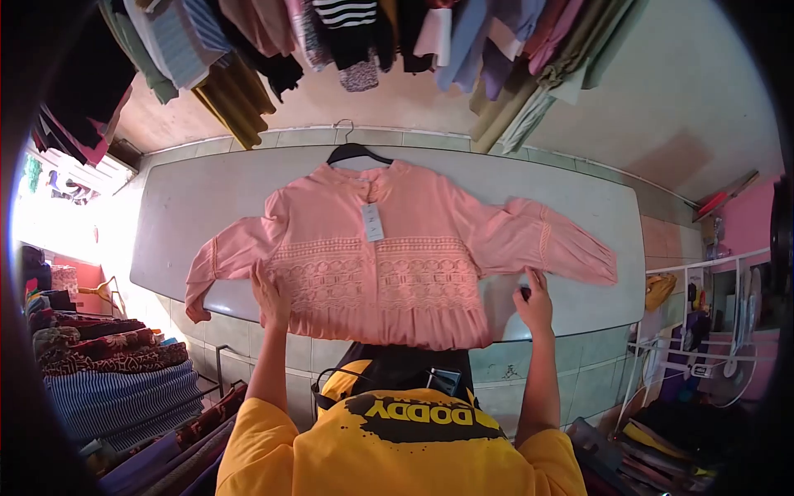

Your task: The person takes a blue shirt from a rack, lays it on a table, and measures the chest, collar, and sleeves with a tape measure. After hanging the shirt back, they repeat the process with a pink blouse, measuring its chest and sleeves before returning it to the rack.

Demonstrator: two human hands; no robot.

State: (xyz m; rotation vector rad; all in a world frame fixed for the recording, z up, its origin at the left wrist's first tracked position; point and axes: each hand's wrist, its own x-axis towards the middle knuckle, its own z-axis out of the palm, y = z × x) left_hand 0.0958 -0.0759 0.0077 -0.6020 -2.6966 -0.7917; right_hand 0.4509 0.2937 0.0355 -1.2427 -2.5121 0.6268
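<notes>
A pink long-sleeved blouse (331, 215) lies spread face up, with a lace band across its chest and gathers below. Its collar is on a dark hanger (357, 152) with a metal hook. From the neckline hangs a pale paper tag (372, 223). My left hand (271, 296) rests on the side of the blouse below one sleeve, fingers stretched out. At the lower edge of the other sleeve is my right hand (535, 304), fingertips touching the cloth and thumb apart. A small dark spot shows beside that thumb; I cannot make out what it is.
The blouse lies on a pale grey table (579, 306). Hung clothes (347, 41) line the wall beyond it. Folded fabrics (120, 364) are stacked at the left. A white metal rack (686, 273) stands at the right, with a dark pile of clothes (678, 438) below.
</notes>
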